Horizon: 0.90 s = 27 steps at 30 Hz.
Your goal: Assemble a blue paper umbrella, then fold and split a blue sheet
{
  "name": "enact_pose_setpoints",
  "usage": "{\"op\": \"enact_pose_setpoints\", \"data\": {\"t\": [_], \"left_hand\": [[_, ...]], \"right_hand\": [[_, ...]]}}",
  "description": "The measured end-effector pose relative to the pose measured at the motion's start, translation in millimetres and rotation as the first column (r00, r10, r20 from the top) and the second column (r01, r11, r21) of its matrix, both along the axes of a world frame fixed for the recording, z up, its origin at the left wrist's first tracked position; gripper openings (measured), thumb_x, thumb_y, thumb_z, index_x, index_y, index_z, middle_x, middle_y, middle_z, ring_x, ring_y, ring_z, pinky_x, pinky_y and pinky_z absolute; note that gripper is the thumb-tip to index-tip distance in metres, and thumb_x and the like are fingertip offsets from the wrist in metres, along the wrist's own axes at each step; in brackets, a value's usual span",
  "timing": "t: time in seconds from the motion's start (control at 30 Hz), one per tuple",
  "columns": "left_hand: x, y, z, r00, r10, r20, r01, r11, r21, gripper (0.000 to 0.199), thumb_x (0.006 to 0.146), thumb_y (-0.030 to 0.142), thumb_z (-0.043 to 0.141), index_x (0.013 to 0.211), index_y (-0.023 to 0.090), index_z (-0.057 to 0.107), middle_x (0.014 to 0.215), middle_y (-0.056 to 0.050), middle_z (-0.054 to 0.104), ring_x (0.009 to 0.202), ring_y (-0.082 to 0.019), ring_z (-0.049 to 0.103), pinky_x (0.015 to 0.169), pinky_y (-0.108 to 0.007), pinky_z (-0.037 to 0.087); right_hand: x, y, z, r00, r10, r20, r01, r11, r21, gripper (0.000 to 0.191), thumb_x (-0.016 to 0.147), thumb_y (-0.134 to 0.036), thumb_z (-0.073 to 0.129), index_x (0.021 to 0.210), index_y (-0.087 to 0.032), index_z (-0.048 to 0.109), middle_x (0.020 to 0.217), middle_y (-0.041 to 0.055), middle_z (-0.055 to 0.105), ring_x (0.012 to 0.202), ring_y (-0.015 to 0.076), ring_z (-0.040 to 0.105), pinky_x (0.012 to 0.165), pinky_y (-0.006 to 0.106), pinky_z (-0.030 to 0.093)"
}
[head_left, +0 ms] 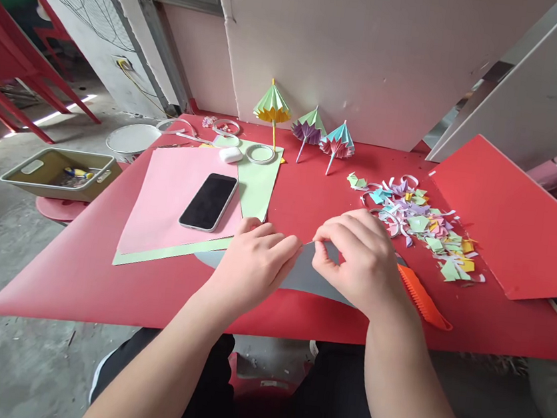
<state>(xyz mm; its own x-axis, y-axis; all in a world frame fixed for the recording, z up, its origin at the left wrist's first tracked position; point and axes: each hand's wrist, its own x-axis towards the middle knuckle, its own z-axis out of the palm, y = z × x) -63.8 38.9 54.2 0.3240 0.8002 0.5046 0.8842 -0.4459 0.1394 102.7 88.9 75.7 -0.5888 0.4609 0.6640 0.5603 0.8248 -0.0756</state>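
My left hand (264,256) is closed, its fingers curled in, above a grey sheet (298,275) on the red table. Just right of it, my right hand (354,254) pinches with thumb and forefinger. A tiny tip shows at that pinch, too small to name; whatever the left fingers hold is hidden behind them. The hands face each other with a narrow gap between. Near my left hand, a black-screened phone (209,202) lies on pink paper (159,195), over light green paper (256,190). An orange cutter (424,298) lies right of my right hand.
Small paper umbrellas, one yellow-green (273,106), one green-purple (310,129), one blue-pink (338,142), lean at the back wall. Coloured paper scraps (422,222) are heaped at right, before a red board (513,222). Tape rolls and a white case (231,154) lie behind the phone.
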Motion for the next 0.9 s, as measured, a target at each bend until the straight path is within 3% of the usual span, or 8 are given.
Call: {"op": "enact_pose_setpoints", "data": {"t": [0.7,0.83,0.9], "left_hand": [[-5.8,-3.1,5.4,0.999,-0.038,-0.004,0.037,0.996,-0.087,0.023,0.093,0.02,0.035,0.077,0.017,0.051,0.059,0.001,0.051,0.061,-0.013,0.047,0.072,-0.033,0.033],[-9.1,-4.7,8.0,1.0,-0.019,0.0,0.018,0.994,-0.103,0.023,0.094,0.02,0.034,0.077,0.017,0.051,0.061,0.001,0.052,0.062,-0.013,0.047,0.073,-0.033,0.033],[-8.7,-5.3,8.3,1.0,-0.029,-0.001,0.029,0.993,-0.115,0.024,0.094,0.02,0.034,0.077,0.017,0.051,0.06,0.001,0.051,0.062,-0.013,0.047,0.073,-0.033,0.033]], "right_hand": [[26.0,13.4,4.0,0.999,-0.007,-0.035,0.003,0.994,-0.112,0.012,0.072,-0.008,0.05,0.071,-0.02,0.047,0.067,-0.0002,0.055,0.068,0.0153,0.051,0.065,0.029,0.042],[36.9,17.1,6.5,0.986,-0.089,-0.144,0.077,0.993,-0.089,0.015,0.073,-0.006,0.05,0.074,-0.021,0.049,0.069,-0.0007,0.056,0.067,0.0148,0.052,0.064,0.028,0.042],[35.0,13.9,7.8,0.982,-0.063,-0.178,0.047,0.995,-0.091,0.015,0.074,-0.007,0.051,0.077,-0.022,0.051,0.071,-0.0004,0.058,0.069,0.015,0.053,0.066,0.029,0.043]]}}
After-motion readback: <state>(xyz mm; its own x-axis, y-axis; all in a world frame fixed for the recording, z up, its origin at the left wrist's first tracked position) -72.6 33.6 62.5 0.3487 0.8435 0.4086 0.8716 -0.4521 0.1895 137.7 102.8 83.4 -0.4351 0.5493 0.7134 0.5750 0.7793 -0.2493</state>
